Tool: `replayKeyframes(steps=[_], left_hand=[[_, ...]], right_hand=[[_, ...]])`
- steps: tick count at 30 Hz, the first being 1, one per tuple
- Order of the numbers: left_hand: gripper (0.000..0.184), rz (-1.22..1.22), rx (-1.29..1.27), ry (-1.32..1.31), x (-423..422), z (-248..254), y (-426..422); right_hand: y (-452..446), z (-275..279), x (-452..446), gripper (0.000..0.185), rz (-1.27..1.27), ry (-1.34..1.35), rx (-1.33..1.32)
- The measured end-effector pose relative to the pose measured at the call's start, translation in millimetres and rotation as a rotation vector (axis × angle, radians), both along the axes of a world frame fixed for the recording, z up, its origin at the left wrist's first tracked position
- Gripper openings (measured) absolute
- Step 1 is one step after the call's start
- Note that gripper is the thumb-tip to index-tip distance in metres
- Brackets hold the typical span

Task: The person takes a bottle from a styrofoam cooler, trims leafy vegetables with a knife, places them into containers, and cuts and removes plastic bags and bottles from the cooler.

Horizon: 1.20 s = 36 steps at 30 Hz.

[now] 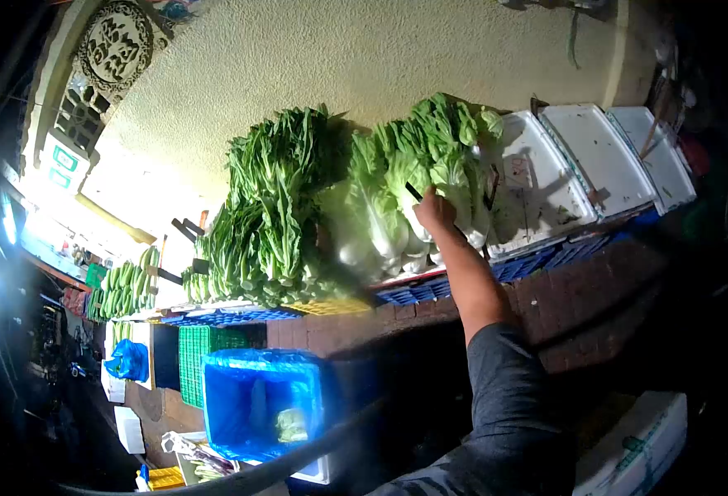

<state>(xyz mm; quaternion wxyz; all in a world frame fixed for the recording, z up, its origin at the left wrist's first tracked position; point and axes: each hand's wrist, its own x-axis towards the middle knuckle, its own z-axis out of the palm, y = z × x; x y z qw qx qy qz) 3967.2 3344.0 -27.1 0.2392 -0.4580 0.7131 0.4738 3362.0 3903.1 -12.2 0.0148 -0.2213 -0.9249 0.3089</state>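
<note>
My right hand reaches out over the leafy greens on the stand, its fingers closed round a slim black stick-like object. Whether that is a handle or a whole tool, I cannot make out. Just behind and under the hand stand pale-stemmed leafy cabbages with light green leaves. A tall heap of darker long-leaved greens rises to their left. White foam trays lie right of the hand. My left hand is out of view.
Blue crates support the stand. Below it are a bin lined with blue plastic, holding a pale cabbage, and a green crate. Long green vegetables lie far left. A white foam box sits lower right.
</note>
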Motion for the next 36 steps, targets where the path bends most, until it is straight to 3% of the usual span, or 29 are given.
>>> replayKeyframes(steps=[4,7,10,12,16,19,21,22,23,24,25,26,27,28,29,31,32,33,35,36], left_hand=[[0.029,0.034,0.01,-0.013,-7,6,4],[0.03,0.03,0.019,-0.022,-11,6,3],[0.03,0.021,0.022,-0.015,-14,6,0],[0.031,0.014,0.024,0.013,-13,7,-4],[0.031,-0.012,0.036,0.144,-10,5,-28],[0.032,-0.123,0.044,0.353,-24,-5,-53],[0.032,-0.186,0.065,0.478,-44,-15,-71],[0.04,-0.061,0.137,0.427,-60,-10,-70],[0.049,0.072,0.201,0.379,-77,-2,-66],[0.048,0.057,0.201,0.434,-86,-17,-80],[0.046,0.036,0.194,0.399,-100,-14,-79],[0.046,0.035,0.244,0.414,-113,-20,-84],[0.045,0.046,0.295,0.421,-122,-30,-93],[0.043,0.018,0.298,0.427,-129,-31,-94],[0.041,0.005,0.303,0.433,-136,-32,-98],[0.038,-0.118,0.294,0.557,-141,-61,-117],[0.034,0.005,0.386,0.453,-137,-73,-123],[0.031,0.147,0.339,0.391,-123,-50,-100],[0.034,0.12,0.341,0.482,-121,-117,-117],[0.032,0.089,0.362,0.393,-117,-111,-116]], right_hand=[[-13,2,12,0.063,-0.034,0.105,0.111],[-16,-3,19,0.059,0.088,0.133,0.205],[-11,-53,-12,0.054,0.046,0.172,0.2],[-7,-28,-8,0.05,0.094,0.076,0.119],[-8,-39,-8,0.048,0.09,0.239,0.228],[-4,13,40,0.05,0.113,0.162,0.009],[-14,2,66,0.048,0.011,0.36,-0.076],[-20,24,98,0.051,-0.058,0.193,-0.243],[-16,6,118,0.056,0.012,0.135,-0.355],[-22,-45,133,0.056,-0.032,0.107,-0.442],[-41,-42,182,0.048,-0.214,0.148,-0.834],[-48,-85,214,0.042,-0.217,0.037,-1.172],[-54,-107,250,0.04,-0.281,-0.271,-1.167],[-66,-120,296,0.039,-0.213,-0.325,-1.201],[-82,-136,341,0.036,-0.31,-0.397,-1.294],[-100,-144,417,0.029,-0.193,-0.538,-1.17],[-108,-165,456,0.023,-0.234,-0.598,-1.175],[-110,-180,486,0.017,-0.268,-0.68,-1.163],[-128,-143,523,0.006,-0.258,-0.815,-1.006],[-137,-138,539,0.005,-0.214,-0.866,-0.935]])
